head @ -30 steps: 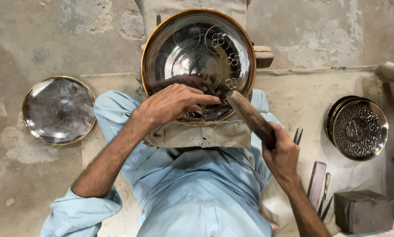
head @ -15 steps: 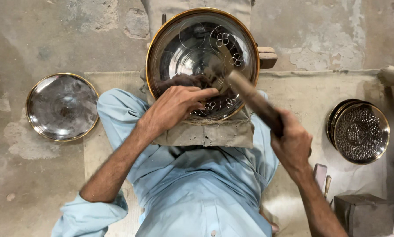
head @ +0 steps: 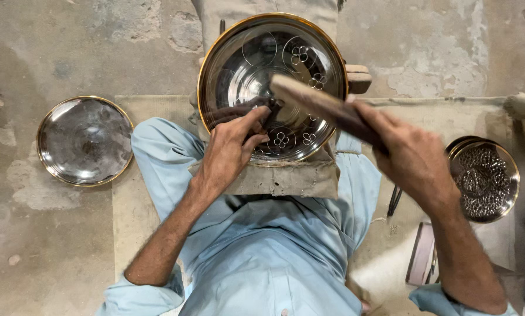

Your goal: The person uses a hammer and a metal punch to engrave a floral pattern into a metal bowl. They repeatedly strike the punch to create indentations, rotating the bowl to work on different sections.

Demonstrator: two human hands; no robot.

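A round shiny metal plate point(head: 256, 64) with a brass-coloured rim and engraved flower circles rests tilted on a cloth-covered block point(head: 286, 178) in front of me. My left hand point(head: 230, 149) lies on the plate's lower part, fingers pinched around a small dark tool against the metal. My right hand point(head: 411, 155) grips a wooden mallet point(head: 321, 105) whose head is over the plate's middle, right at the tip of the small tool.
A plain shiny plate point(head: 85, 140) lies on the concrete floor at left. A stack of engraved plates point(head: 484, 178) sits at right. Thin metal tools point(head: 394, 202) and flat pieces point(head: 423, 257) lie by my right knee.
The mallet swung up from low beside the block to over the plate's middle. My right hand rose with it. The left hand stayed on the plate.
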